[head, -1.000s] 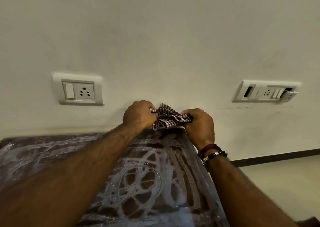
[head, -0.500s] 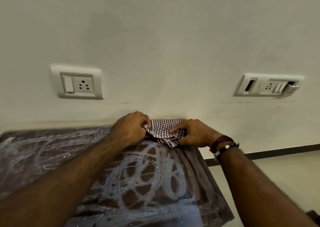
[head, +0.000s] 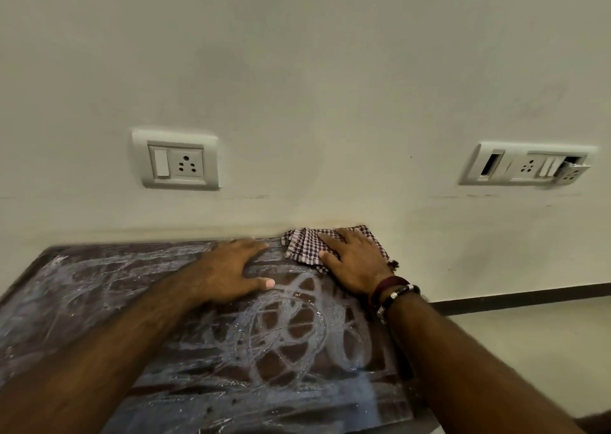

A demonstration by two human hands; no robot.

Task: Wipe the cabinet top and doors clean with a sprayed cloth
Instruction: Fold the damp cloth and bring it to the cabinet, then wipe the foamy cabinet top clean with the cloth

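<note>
Two hands flat (fingers spread) | right hand [head: 355,261] presses cloth [head: 305,246] — left hand [head: 231,270] on cabinet top [head: 198,351]

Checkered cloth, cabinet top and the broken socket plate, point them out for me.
checkered cloth [head: 305,246]: head view, its exposed left half.
cabinet top [head: 99,288]: head view, chalk-smeared left area.
broken socket plate [head: 529,165]: head view, its middle socket.

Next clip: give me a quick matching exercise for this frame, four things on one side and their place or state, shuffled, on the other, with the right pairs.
Things:
1. checked cloth
2. left hand
3. right hand
4. right-side socket plate

States:
A. flat on the bare cabinet top, holding nothing
B. one module hanging loose
C. pressing down on the cloth
D. spread at the back right corner, against the wall

Pairs: 1-D, 2-A, 3-C, 4-B
</note>
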